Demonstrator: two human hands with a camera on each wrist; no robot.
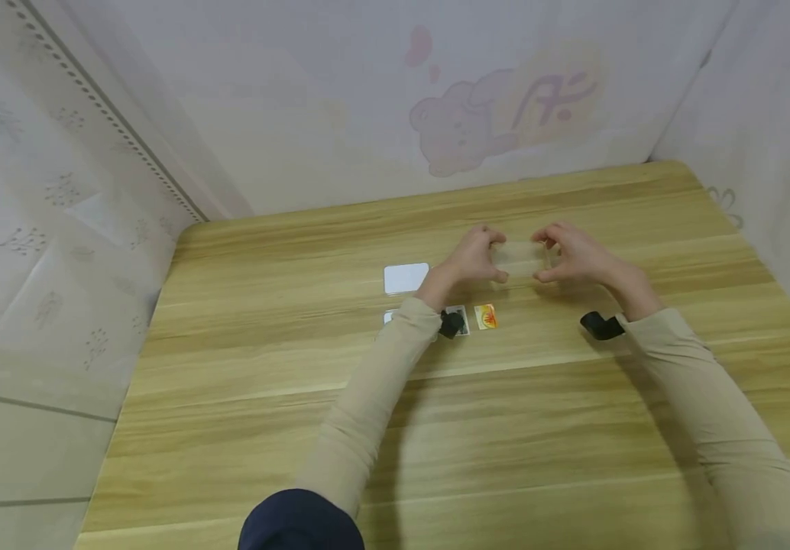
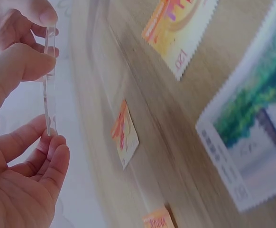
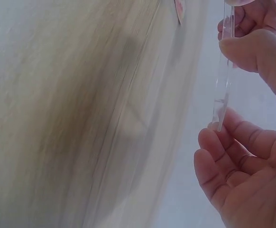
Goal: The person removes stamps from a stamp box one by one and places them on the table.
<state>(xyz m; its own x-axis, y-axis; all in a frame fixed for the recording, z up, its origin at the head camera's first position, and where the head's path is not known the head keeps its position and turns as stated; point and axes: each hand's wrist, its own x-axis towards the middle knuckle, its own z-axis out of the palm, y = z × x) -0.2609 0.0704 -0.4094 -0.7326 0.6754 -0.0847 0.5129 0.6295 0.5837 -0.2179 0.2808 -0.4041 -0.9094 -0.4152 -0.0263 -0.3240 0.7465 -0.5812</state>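
Both hands hold a thin clear plastic plate [image 1: 520,260] above the table, one at each end. My left hand [image 1: 472,256] grips its left end with thumb on one edge and fingertips on the opposite edge. The right hand [image 1: 577,256] grips the other end in the same way. Seen edge-on, the clear plate [image 2: 50,95] looks like two thin layers in the left wrist view. Nearer me on the table lie an orange-and-yellow postage stamp [image 1: 486,316] and a larger stamp [image 1: 464,318], partly covered by the left wrist's black camera [image 1: 450,325].
A white rectangular card or case [image 1: 406,278] lies left of the left hand. Another pale piece [image 1: 388,315] is mostly hidden behind the left sleeve. The wooden table [image 1: 250,328] ends at a cloth-covered wall [image 1: 312,137]. A black camera [image 1: 601,326] sits at the right wrist.
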